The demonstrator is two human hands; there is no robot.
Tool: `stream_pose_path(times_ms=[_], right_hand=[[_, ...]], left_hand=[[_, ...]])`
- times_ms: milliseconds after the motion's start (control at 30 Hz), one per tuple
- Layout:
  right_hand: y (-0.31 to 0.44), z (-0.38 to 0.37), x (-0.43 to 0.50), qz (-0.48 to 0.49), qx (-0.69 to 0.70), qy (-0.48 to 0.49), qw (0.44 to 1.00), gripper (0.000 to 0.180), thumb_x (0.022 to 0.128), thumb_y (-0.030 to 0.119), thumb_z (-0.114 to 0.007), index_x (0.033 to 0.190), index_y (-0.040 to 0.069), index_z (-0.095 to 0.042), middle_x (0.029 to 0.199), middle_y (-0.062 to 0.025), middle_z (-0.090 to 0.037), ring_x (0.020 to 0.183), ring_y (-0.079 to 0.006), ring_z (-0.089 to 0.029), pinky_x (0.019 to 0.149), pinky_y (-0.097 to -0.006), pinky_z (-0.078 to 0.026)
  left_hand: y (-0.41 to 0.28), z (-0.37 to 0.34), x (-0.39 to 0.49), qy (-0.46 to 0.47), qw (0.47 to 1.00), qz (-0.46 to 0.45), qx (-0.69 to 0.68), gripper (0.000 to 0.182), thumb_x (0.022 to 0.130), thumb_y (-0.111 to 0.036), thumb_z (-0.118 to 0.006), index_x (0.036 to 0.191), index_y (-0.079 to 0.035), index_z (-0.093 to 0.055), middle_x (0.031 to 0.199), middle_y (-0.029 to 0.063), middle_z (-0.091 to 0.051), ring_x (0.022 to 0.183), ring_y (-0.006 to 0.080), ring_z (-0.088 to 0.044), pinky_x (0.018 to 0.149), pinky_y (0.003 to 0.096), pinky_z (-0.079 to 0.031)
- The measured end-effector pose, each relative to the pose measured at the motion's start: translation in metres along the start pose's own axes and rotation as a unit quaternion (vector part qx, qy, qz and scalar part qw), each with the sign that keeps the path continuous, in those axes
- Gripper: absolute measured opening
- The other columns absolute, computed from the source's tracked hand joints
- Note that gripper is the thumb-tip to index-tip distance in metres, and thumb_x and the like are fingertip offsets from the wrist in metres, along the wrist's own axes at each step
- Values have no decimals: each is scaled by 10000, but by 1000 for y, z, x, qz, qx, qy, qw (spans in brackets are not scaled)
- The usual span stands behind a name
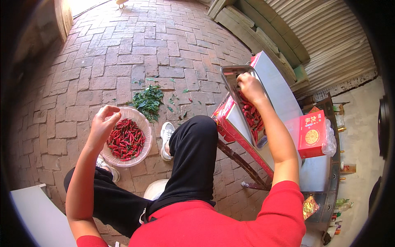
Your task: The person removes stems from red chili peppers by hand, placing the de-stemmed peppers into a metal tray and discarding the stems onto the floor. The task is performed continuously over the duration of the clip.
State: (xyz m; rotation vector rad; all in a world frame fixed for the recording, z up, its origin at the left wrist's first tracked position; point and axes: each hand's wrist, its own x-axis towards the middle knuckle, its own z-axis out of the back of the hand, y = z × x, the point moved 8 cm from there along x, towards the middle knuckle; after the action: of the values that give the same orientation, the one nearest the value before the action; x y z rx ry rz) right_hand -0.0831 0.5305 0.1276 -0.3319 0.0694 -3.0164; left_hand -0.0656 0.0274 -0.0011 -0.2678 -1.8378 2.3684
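Observation:
My left hand [104,122] is raised over the left rim of a pale plastic basket [148,136], its thumb and fingers bent towards each other. No object shows at its fingertips, though the view does not settle whether something small is between them. Many red chili peppers [127,140], some with green stems, lie in that basket on the floor between my feet. On my right, my right hand [249,86] reaches down into a rectangular metal tray [226,72]. More red chili peppers [251,119] fill part of the tray. The right fingertips are partly hidden, so their hold is unclear.
The tray rests on a table [279,81] with a red patterned edge. A red box [311,134] stands farther along it. Green leaves [149,102] lie heaped on the brick floor [101,83]. A sofa [256,31] and a bird [121,3] are farther off.

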Motion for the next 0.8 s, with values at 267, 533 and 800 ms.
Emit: stream_pose_path(times_ms=[267, 533, 800], right_hand=[[154, 106, -10, -14, 388, -84, 918, 114, 942, 109, -625, 1004, 22, -665, 827, 6, -653, 709, -32, -562, 628, -192, -455], [343, -25, 6, 131, 566, 69, 811, 93, 931, 80, -614, 936, -9, -642, 814, -27, -608, 742, -115, -608, 664, -253, -477], [395, -118, 7, -82, 879, 304, 359, 111, 925, 139, -600, 957, 42, -641, 842, -29, -649, 753, -124, -614, 715, -281, -506]], left_hand=[[-34, -45, -9, 103, 993, -23, -49, 292, 992, -248, -580, 1182, -32, -634, 1073, 27, -655, 1013, 90, -572, 898, 259, -452], [-28, -58, -15, 238, 908, 75, -337, 257, 1006, -290, -534, 1068, -49, -599, 822, -10, -540, 706, 96, -512, 649, 258, -438], [-15, -16, -9, 104, 991, -9, -81, 220, 1039, -264, -487, 1139, -93, -584, 706, -91, -445, 559, 8, -360, 474, 191, -285]])
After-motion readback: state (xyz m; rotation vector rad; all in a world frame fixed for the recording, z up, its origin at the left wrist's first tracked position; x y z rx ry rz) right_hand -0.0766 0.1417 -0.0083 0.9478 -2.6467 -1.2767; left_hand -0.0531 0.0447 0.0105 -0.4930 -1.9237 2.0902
